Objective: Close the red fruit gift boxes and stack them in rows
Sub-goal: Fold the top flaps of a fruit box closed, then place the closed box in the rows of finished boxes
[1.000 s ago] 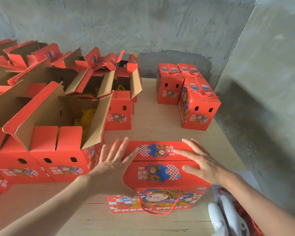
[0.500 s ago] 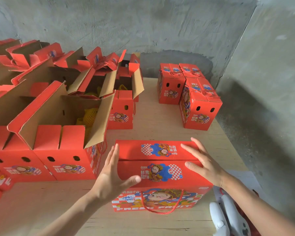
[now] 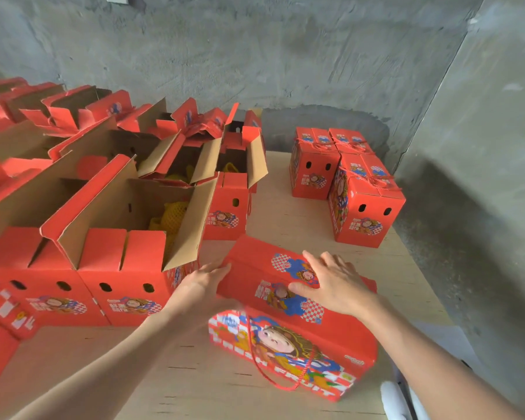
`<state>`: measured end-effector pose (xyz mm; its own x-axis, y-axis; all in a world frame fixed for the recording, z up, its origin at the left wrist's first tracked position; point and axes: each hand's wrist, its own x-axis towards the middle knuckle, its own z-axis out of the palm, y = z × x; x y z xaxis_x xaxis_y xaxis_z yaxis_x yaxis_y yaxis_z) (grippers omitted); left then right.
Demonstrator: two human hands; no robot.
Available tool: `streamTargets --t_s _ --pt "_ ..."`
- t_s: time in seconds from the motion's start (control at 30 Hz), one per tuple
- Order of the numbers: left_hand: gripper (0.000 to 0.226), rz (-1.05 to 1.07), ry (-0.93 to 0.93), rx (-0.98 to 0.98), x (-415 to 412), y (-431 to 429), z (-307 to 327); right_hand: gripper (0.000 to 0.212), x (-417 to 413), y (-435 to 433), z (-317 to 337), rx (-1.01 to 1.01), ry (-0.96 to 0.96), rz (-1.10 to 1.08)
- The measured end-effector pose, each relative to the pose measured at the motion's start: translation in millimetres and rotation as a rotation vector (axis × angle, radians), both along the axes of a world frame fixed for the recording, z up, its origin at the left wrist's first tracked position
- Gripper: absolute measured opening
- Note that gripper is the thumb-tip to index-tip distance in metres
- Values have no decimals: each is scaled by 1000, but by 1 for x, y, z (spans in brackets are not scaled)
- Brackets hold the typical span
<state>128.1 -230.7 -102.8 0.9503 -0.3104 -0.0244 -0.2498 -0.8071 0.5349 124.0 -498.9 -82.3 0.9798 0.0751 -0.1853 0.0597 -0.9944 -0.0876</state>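
Note:
A closed red fruit gift box point(image 3: 288, 338) with a cartoon print and a red rope handle sits skewed on the wooden table point(image 3: 285, 213), right in front of me. My left hand point(image 3: 203, 287) holds its left end, fingers against the side and top edge. My right hand point(image 3: 335, 281) lies flat on the top flaps, fingers straight. Two closed boxes point(image 3: 365, 204) point(image 3: 312, 168) stand at the back right.
Several open red boxes point(image 3: 128, 237) with raised cardboard flaps and yellow netted fruit fill the left side. Grey concrete walls close the back and right. A white object point(image 3: 397, 398) shows at the bottom right, past the table's edge.
The box has turned, its left end swung away from me. My left hand moved from the top to the box's left end; my right hand stayed on the top.

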Motion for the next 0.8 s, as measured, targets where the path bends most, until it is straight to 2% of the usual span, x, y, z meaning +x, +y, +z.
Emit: streamTargets --t_s 0.1,0.2,0.27,0.43,0.5,0.6,0.67,0.7,0.73,0.8 --pt "69 142 -105 -122 16 -26 1 90 -3 2 4 16 -2 -162" --pt "45 304 -21 -271 26 -63 -11 90 -11 0 5 53 -7 -291" --pt "15 320 23 -301 28 -82 -18 87 -17 -3 5 30 -38 -333" --pt "35 159 111 -333 43 -97 -20 81 -32 7 -1 81 -104 -373" --pt "42 128 204 -403 52 -89 -18 65 -41 13 -7 150 -150 -387" --pt "40 103 280 -371 55 -77 -20 30 -51 -2 -14 509 -200 -476" --pt "31 117 314 -269 50 -71 -27 23 -55 -21 -22 787 -178 -634" --pt "32 142 333 -244 47 -69 -32 19 -58 -27 -26 862 -130 -713" --pt "38 181 358 -276 42 -67 -35 21 -59 -32 -34 888 -79 -772" --pt "48 283 383 -322 34 -64 -36 39 -62 -31 -47 947 84 -863"
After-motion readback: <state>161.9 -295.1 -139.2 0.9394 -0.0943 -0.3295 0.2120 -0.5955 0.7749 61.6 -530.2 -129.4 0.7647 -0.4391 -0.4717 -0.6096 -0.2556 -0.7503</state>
